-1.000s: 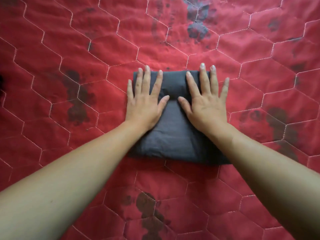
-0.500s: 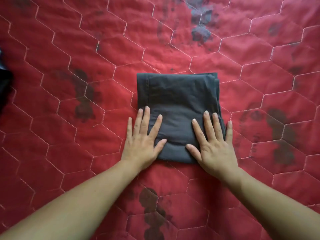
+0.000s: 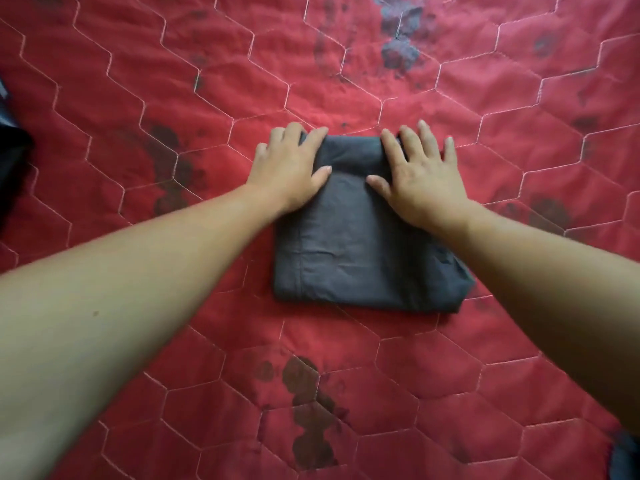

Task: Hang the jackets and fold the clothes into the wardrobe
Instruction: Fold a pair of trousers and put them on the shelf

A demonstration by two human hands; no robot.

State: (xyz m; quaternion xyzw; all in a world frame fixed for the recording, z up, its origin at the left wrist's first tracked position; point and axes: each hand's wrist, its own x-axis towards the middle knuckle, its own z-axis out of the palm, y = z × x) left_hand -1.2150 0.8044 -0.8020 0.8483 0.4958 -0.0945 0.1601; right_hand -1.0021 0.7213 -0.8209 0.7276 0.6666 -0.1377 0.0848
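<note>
Head view, looking down on a red quilt (image 3: 131, 74) stitched in hexagons, with dark blotches scattered across it.

Task item: one dark grey folded garment (image 3: 356, 258). It lies flat as a neat rectangle about midway across the visible quilt, well apart from every edge I can see.

Left hand (image 3: 289, 169): on the garment's far left corner. The thumb lies on top of the cloth. The fingers are bent at the knuckles over the far edge and their tips are tucked out of sight. I cannot tell if they have the cloth pinched or just press on it.

Right hand (image 3: 420, 176): on the far right corner, palm down, fingers spread and mostly straight. The tips reach past the far edge onto the quilt, and the thumb rests on the cloth. It holds nothing that I can see.

Both forearms are bare and cross the near edge of the quilt.

Other: a dark cloth bundle (image 3: 12, 154) at the quilt's left edge, cut off by the frame.
</note>
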